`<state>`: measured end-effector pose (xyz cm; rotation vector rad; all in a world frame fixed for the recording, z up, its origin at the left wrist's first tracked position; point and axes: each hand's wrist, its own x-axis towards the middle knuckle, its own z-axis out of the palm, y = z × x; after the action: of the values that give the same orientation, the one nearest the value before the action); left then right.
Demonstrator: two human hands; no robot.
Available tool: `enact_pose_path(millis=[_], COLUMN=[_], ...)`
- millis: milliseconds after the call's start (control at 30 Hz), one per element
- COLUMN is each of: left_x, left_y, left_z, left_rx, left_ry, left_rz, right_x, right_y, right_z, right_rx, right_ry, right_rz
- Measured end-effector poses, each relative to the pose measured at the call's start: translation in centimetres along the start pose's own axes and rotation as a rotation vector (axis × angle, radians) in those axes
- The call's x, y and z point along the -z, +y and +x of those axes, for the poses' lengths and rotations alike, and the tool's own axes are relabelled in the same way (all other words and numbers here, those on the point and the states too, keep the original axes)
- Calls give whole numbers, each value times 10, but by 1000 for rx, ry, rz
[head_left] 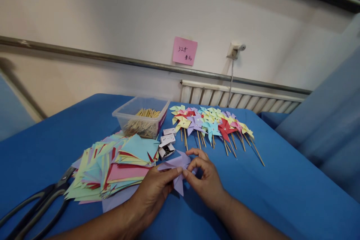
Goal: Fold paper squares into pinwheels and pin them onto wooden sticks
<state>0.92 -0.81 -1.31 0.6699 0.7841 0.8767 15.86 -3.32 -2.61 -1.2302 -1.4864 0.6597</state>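
A purple paper pinwheel point(179, 184) is held in front of me, its points folded in toward the middle. My left hand point(156, 191) grips it from the left, thumb lying on top near the centre. On the other side, my right hand point(205, 180) pinches at the centre with thumb and forefinger; whether a pin is between them is hidden. Just beyond my hands stand small white boxes point(168, 139), the nearest one open with dark metal pins point(167, 151) inside. Left of my left hand lies a big heap of coloured paper sheets point(129, 172).
Dark-handled scissors point(45, 202) lie at the left by the paper. A clear plastic tub point(119, 114) of wooden sticks point(144, 120) stands behind. Finished pinwheels on sticks point(210, 123) lie at the back right of the blue table point(270, 195). A radiator point(208, 95) lines the wall.
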Motion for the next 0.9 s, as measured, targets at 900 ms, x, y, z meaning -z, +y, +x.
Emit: enact_pose_path(millis=[900], left_x=[4], left_y=[3], left_z=[-3], left_rx=[20], left_ry=[-91], left_rz=[421], right_x=[13], right_y=[10], right_z=[8], right_rx=[-392], right_ry=[-295], right_rz=[704])
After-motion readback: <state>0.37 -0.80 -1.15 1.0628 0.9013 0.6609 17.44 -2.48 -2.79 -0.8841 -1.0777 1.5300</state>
